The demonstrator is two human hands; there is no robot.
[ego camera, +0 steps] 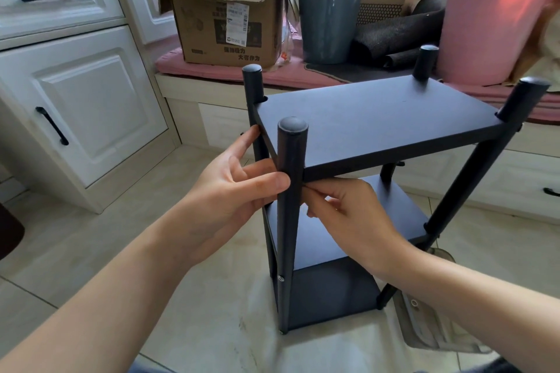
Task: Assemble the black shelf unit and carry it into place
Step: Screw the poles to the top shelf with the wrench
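the shelf unit (348,179) stands upright on the tiled floor (212,327) in front of you, three black boards held between four round posts, and it looks close to fully built. behind it a window seat with a pink cushion (230,73) carries a cardboard box (224,18), a grey bucket (328,18) and a pink tub (497,27); white cabinets (69,94) run along your left.

your work is at the near post (289,206), where the top board (378,124) meets it. your left hand (233,188) braces that corner, thumb pressed against the post and fingers (242,142) reaching round the board's short edge. your right hand (345,212) is tucked under the board just beside the post, fingertips pinched together; whatever small fastener they may be working is hidden, so you cannot tell what they hold. a screw head (281,278) shows lower on the same post, at the bottom board.

i'd judge you're on the last of the assembly, securing or checking this top joint. next you need to keep the board level in its seat while the right hand finishes, then test the other three corners before lifting. carrying calls for both hands low on opposite posts, keeping the unit upright
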